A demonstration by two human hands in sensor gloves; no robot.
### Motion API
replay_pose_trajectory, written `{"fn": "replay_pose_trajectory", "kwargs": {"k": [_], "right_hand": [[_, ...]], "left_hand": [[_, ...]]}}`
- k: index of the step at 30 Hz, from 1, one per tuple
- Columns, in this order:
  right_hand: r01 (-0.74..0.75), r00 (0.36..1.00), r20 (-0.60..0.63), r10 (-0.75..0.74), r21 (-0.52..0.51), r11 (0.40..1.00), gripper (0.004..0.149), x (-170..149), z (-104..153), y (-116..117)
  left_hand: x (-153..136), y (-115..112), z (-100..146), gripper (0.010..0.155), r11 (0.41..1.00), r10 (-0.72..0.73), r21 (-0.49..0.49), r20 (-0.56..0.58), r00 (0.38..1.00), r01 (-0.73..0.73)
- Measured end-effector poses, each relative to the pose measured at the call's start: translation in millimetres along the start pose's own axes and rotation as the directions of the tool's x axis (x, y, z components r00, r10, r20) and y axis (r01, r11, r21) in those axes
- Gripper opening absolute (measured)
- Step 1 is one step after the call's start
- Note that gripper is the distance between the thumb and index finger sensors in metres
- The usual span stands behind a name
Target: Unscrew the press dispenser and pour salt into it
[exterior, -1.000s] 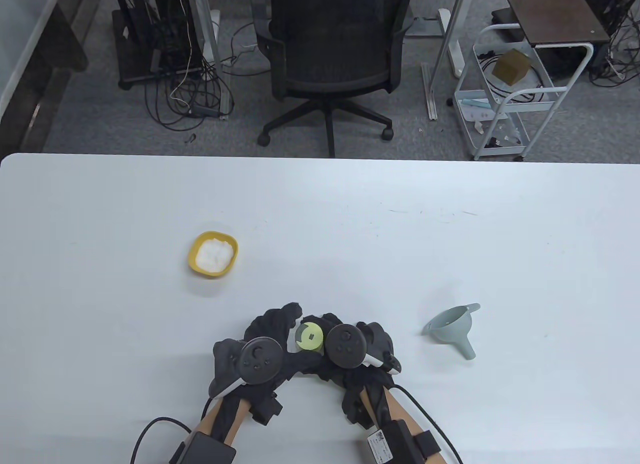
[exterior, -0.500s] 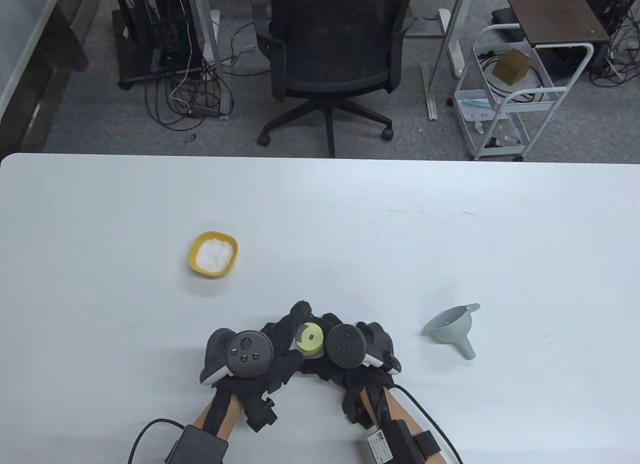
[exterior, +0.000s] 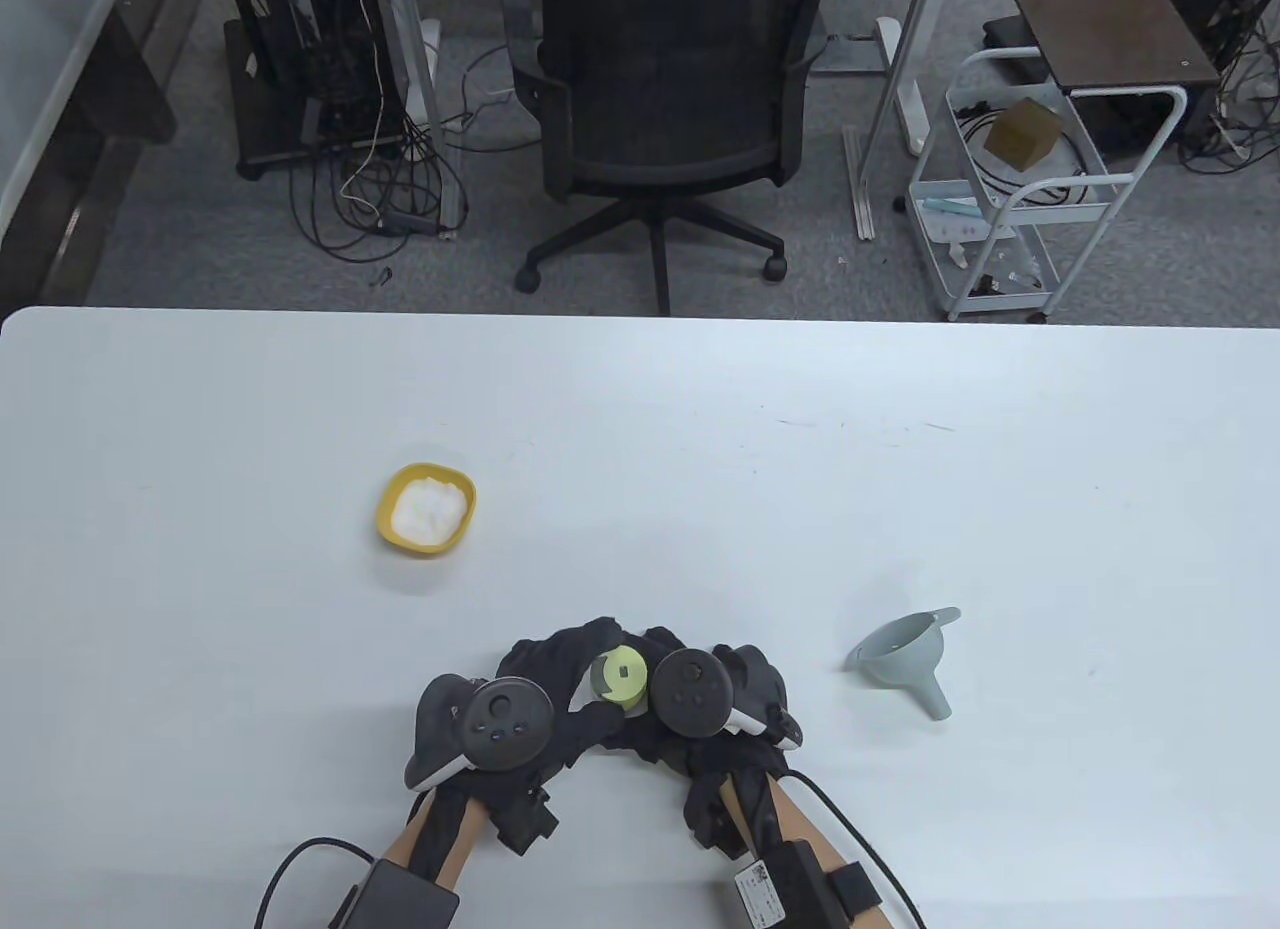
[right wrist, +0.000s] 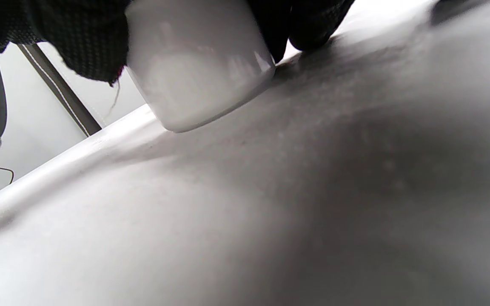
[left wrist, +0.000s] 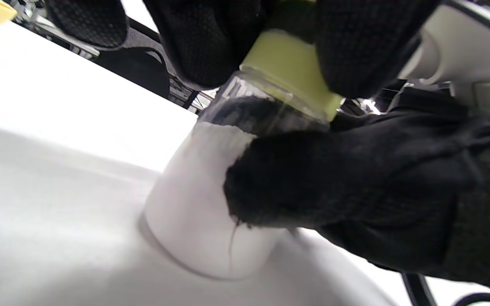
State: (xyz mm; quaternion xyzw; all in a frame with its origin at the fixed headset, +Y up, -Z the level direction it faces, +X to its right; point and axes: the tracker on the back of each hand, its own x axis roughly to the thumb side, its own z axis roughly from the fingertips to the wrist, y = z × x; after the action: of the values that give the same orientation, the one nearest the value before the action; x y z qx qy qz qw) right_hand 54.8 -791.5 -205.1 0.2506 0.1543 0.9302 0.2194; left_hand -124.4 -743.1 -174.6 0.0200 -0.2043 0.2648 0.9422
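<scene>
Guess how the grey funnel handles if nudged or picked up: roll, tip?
The funnel lies on its side on the table, so a nudge would probably swing it in an arc round its spout. It looks like thin plastic, likely light and stiff. Its rim tab offers a pinch point.

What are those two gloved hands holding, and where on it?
Both hold the press dispenser: the left hand grips its yellow-green cap, the right hand holds the white body standing on the table.

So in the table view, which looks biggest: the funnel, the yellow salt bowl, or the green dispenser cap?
1. Funnel and yellow salt bowl: too alike to rank.
2. Green dispenser cap: smallest, though the fingers partly hide it and it sits nearer the camera.
</scene>
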Motion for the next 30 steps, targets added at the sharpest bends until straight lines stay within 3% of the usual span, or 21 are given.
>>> {"fn": "replay_pose_trajectory", "kwargs": {"k": [10, 13, 15, 18, 22, 26, 30], "right_hand": [[0.000, 1.000, 0.000, 0.000, 0.000, 1.000, 0.091, 0.0, 0.0, 0.0], [-0.001, 1.000, 0.001, 0.001, 0.001, 1.000, 0.091, 0.0, 0.0, 0.0], [-0.001, 1.000, 0.001, 0.001, 0.001, 1.000, 0.091, 0.0, 0.1, 0.0], [-0.001, 1.000, 0.001, 0.001, 0.001, 1.000, 0.091, 0.0, 0.0, 0.0], [-0.001, 1.000, 0.001, 0.001, 0.001, 1.000, 0.091, 0.0, 0.0, 0.0], [-0.001, 1.000, 0.001, 0.001, 0.001, 1.000, 0.091, 0.0, 0.0, 0.0], [-0.001, 1.000, 0.001, 0.001, 0.001, 1.000, 0.091, 0.0, 0.0, 0.0]], "left_hand": [[6.0, -5.5, 0.6, 0.094, 0.996, -0.073, 0.048, -0.051, 0.996, 0.075], [4.7, -3.7, -1.3, 0.113, 1.000, -0.025, 0.000, -0.031, 0.999, 0.025], [2.0, -2.5, -2.8, 0.118, 0.997, 0.059, -0.058, 0.010, 0.998, -0.058], [-2.7, -1.6, -4.3, 0.111, 0.977, 0.186, -0.120, 0.052, 0.981, -0.179], [-7.5, 0.4, -6.2, 0.099, 0.964, 0.209, -0.179, 0.064, 0.976, -0.195], [-9.0, 1.3, -5.4, 0.086, 0.969, 0.201, -0.154, 0.055, 0.978, -0.191], [-8.3, 1.0, -4.8, 0.084, 0.977, 0.174, -0.135, 0.047, 0.984, -0.167]]}}
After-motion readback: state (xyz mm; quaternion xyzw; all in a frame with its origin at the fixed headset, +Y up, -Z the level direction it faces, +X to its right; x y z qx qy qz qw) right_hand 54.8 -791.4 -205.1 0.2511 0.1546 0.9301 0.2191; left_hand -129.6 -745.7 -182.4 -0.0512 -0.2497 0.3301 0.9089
